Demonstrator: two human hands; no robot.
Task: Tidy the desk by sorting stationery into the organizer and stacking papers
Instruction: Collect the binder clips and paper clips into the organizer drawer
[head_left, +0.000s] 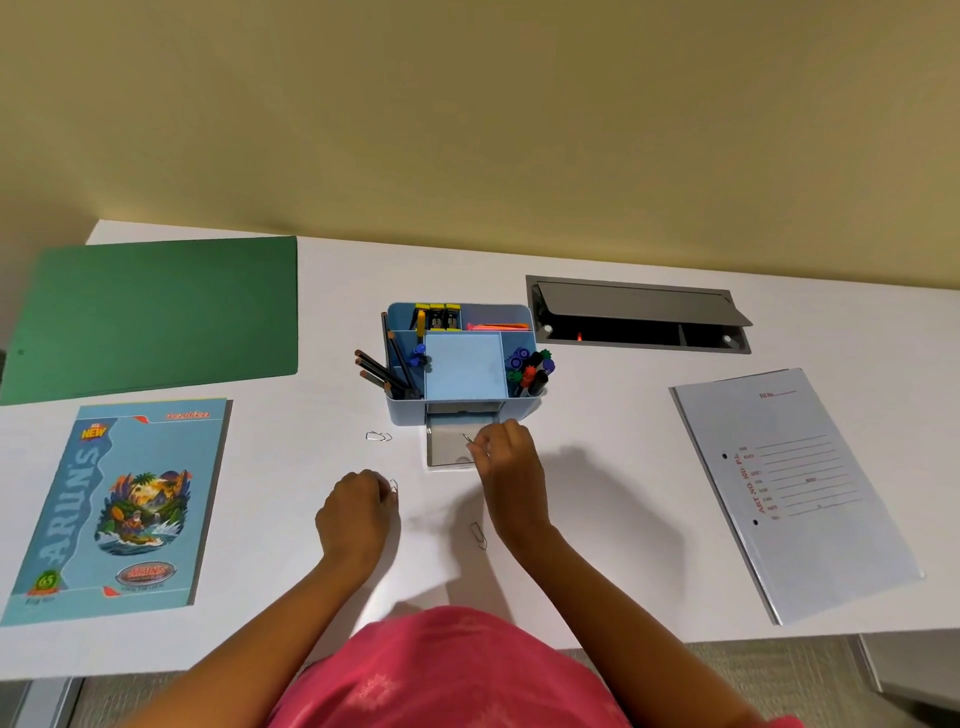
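My right hand (501, 449) pinches a thin silver wire paperclip (467, 438) above the open drawer (444, 451) of the blue plastic organizer (407, 410). I should release it low, so it stays inside. My left hand (358, 506) pinches a second paperclip (394, 486).

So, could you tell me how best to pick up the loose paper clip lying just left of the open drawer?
Come from straight above and pinch the paper clip across its two long sides; it lies flat on the desk, long axis left-right, offering no raised edge.
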